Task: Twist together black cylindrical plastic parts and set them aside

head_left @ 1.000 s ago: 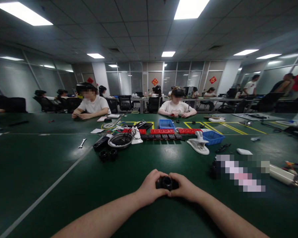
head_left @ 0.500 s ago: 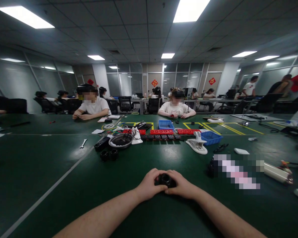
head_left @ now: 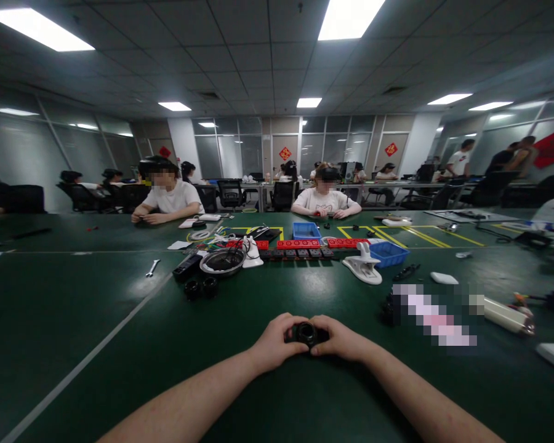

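Both hands meet around a black part with a round, ring-like opening [head_left: 307, 333], low over the green table in front of me. My left hand [head_left: 279, 339] is closed on its left side, with the thumb at the near edge. Opposite it, my right hand [head_left: 339, 340] grips the right side, fingertips over the top and thumb below. The fingers cover much of the part, so its full shape and exact kind are hidden. Farther left stand two small black round pieces [head_left: 201, 288].
Mid-table lie a round mesh-covered dish [head_left: 222, 263], red socket strips [head_left: 298, 244], a white clip base [head_left: 363, 268] and blue bins [head_left: 388, 253]. A wrench [head_left: 152, 268] lies left, a cream cylinder [head_left: 503, 315] right. Two people [head_left: 327, 198] sit across the table.
The view has shifted slightly. Both hands still hold the black part, whose ring opening shows a little more clearly, with the right thumb shifted slightly away from the left one.
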`<move>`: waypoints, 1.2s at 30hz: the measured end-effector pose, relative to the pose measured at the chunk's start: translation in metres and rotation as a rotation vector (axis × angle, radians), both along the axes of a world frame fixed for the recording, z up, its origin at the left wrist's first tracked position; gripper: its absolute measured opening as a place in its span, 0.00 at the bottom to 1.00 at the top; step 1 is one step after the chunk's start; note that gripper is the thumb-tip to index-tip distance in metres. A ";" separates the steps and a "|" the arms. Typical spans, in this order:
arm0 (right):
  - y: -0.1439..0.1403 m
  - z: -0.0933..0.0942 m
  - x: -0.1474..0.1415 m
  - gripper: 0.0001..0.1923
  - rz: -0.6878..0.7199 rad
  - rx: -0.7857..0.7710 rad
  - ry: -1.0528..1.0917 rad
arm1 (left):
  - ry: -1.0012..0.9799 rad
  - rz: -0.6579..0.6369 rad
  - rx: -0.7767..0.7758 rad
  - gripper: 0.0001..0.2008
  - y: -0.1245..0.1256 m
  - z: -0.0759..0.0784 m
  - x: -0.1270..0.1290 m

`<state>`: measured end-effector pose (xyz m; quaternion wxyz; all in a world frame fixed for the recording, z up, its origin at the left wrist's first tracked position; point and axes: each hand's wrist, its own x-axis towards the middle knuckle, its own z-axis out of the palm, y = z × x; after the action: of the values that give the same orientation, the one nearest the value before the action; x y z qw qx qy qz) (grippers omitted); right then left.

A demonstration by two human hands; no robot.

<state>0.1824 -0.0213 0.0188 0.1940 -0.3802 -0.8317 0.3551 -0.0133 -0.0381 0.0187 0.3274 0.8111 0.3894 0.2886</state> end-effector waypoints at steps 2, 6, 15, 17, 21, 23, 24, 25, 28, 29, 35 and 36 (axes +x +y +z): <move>0.000 -0.004 -0.001 0.17 -0.058 0.036 -0.047 | -0.004 0.030 0.007 0.20 -0.002 -0.001 0.002; -0.005 -0.013 -0.013 0.21 -0.252 0.226 -0.229 | -0.020 0.183 0.004 0.20 -0.007 -0.006 0.009; -0.018 -0.009 -0.028 0.22 -0.420 0.412 -0.384 | -0.049 0.227 0.015 0.18 -0.001 -0.010 0.010; -0.015 -0.007 -0.021 0.26 -0.314 0.359 -0.271 | -0.055 0.166 0.021 0.19 0.002 -0.011 0.006; -0.009 -0.001 -0.006 0.26 -0.040 0.173 -0.071 | -0.060 0.072 0.012 0.21 0.005 -0.011 0.001; -0.007 0.002 -0.002 0.21 0.009 0.086 -0.026 | -0.067 0.046 0.002 0.21 0.006 -0.011 0.000; -0.006 0.003 -0.001 0.19 0.023 0.049 -0.006 | -0.069 0.036 -0.002 0.21 0.006 -0.011 0.000; -0.005 0.004 -0.001 0.18 0.036 0.021 0.012 | -0.072 0.030 -0.005 0.21 0.006 -0.011 0.000; -0.004 0.003 -0.001 0.17 0.047 -0.004 0.049 | -0.078 0.021 -0.012 0.22 0.007 -0.011 -0.001; -0.004 0.002 -0.001 0.17 0.043 0.004 0.052 | -0.080 0.021 -0.015 0.22 0.007 -0.012 -0.001; -0.002 -0.001 -0.002 0.13 0.052 0.040 0.040 | -0.071 0.028 -0.024 0.22 0.008 -0.012 0.000; -0.002 -0.001 -0.001 0.13 0.054 0.036 0.046 | -0.065 0.032 -0.023 0.21 0.007 -0.011 0.000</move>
<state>0.1810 -0.0230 0.0179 0.2099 -0.3457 -0.8434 0.3537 -0.0137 -0.0306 0.0080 0.3445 0.7913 0.3946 0.3155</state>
